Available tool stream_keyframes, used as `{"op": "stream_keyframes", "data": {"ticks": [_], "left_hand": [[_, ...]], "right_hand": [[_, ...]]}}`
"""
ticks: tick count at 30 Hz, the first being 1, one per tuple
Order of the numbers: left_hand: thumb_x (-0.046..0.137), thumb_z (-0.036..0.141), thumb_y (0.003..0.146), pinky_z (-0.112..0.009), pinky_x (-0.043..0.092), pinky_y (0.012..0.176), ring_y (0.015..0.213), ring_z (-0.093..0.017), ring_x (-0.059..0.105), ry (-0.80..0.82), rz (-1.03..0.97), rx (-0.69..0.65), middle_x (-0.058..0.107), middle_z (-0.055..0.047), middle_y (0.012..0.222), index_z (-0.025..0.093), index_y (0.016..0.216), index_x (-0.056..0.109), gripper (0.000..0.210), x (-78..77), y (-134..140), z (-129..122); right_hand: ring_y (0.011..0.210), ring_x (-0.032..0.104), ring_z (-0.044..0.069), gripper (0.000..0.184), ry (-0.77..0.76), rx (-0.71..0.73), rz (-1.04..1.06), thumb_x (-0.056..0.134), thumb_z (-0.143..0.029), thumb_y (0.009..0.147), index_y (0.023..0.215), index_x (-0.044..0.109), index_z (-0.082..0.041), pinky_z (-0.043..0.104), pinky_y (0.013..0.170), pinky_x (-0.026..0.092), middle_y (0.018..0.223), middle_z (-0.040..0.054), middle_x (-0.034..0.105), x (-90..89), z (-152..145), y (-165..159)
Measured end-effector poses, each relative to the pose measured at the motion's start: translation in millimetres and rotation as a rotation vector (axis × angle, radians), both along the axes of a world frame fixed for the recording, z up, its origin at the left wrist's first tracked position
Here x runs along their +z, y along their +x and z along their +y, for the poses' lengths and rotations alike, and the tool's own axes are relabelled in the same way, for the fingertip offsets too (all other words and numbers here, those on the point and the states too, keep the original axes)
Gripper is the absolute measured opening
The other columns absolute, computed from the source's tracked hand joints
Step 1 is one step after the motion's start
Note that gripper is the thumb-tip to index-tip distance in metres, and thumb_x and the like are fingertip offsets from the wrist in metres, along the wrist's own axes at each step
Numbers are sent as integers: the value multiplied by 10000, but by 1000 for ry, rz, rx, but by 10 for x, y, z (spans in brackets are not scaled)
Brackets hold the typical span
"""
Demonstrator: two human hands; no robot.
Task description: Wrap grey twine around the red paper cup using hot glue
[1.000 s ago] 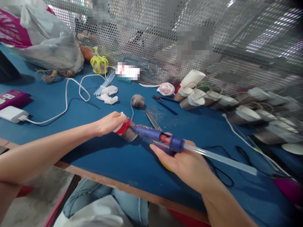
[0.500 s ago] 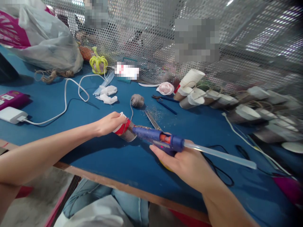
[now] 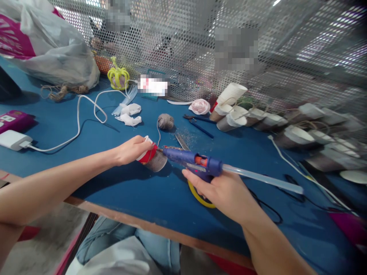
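My left hand [image 3: 132, 149] is closed on the rim end of a paper cup [image 3: 156, 161], red and white near the rim and wrapped in grey twine lower down. The cup lies tilted, its base toward the right. My right hand [image 3: 222, 191] grips a blue hot glue gun [image 3: 189, 160] with a long clear glue stick [image 3: 263, 178] out of its back. The gun's nozzle is at the cup's side, by the edge of the twine; I cannot tell if it touches. A grey ball of twine [image 3: 165, 122] sits behind, its strand running down to the cup.
Scissors with a yellow handle [image 3: 197, 196] lie partly under the glue gun. Pliers [image 3: 200, 126] and a pale fabric rose [image 3: 200, 106] are farther back. Several wrapped cups [image 3: 298, 135] stand at right. A white cable [image 3: 78, 122] crosses the left side; a perforated metal screen [image 3: 183, 49] borders the back.
The glue gun has moved slightly up and its nozzle a little right, uncovering more of the cup's wrapped side and the yellow scissor handle. My left hand and the cup have hardly moved.
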State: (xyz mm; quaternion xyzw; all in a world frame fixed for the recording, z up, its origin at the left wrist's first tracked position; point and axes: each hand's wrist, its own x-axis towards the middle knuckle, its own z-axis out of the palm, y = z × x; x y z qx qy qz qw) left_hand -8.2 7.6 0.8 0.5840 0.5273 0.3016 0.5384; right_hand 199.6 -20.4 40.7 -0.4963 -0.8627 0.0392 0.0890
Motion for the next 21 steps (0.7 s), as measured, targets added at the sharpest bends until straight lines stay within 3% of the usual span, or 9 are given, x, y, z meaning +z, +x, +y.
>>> {"op": "stream_keyframes", "data": {"ticks": [6, 14, 21], "left_hand": [[394, 318, 684, -216, 224, 439, 445, -78, 307, 16, 2, -32, 356, 41, 460, 146, 541, 423, 225, -25, -16, 5], [389, 308, 678, -215, 229, 448, 450, -80, 307, 15, -7, -53, 355, 42, 470, 151, 550, 416, 204, -46, -28, 13], [381, 331, 694, -217, 235, 457, 461, -86, 319, 39, 29, -65, 377, 41, 480, 146, 579, 446, 228, -68, -39, 15]], "right_hand": [[620, 589, 203, 298, -19, 16, 55, 401, -370, 782, 729, 637, -196, 306, 578, 466, 622, 48, 624, -25, -11, 21], [576, 595, 194, 293, -37, -86, 139, 457, -417, 753, 552, 550, -225, 272, 500, 464, 464, 3, 564, -84, 2, 53], [674, 609, 200, 250, -41, -24, 153, 448, -400, 765, 750, 605, -206, 292, 605, 481, 694, 29, 648, -102, 13, 66]]}}
